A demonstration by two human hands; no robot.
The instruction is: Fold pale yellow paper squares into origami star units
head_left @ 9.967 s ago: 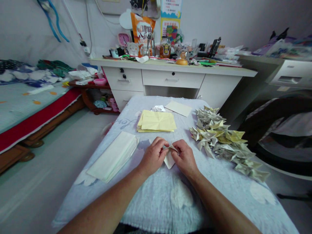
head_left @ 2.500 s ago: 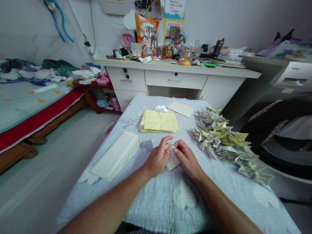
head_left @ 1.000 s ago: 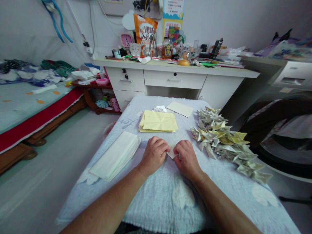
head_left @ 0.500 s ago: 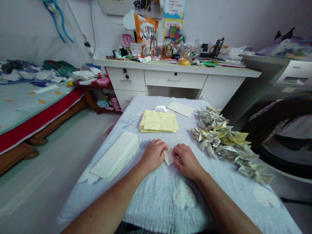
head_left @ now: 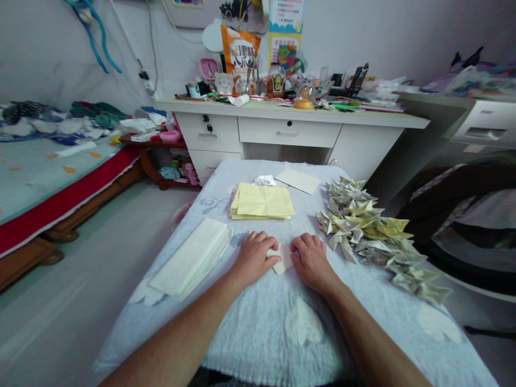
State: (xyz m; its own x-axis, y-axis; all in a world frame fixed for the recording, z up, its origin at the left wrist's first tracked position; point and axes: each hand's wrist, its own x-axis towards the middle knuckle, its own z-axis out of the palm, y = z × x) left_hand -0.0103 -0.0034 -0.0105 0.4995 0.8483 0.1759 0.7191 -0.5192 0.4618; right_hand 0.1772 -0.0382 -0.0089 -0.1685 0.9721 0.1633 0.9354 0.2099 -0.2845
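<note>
A small piece of folded paper, cream-coloured, lies on the cloth-covered table between my two hands. My left hand holds its left edge, thumb on top and the other fingers curled. At the right edge, my right hand pinches the paper with thumb and bent fingers. Beyond them sits a stack of yellow paper sheets with crease lines. To the left is a pile of long folded white paper. Many pointed folded paper pieces are heaped on the right.
A flat cream card and a crumpled white paper lie at the table's far end. Behind stands a white desk crowded with small things. A bed is at the left, a washing machine at the right.
My hands have moved slightly apart, the right one to the right. More of the folded paper shows between them, and my left thumb now lies across it.
</note>
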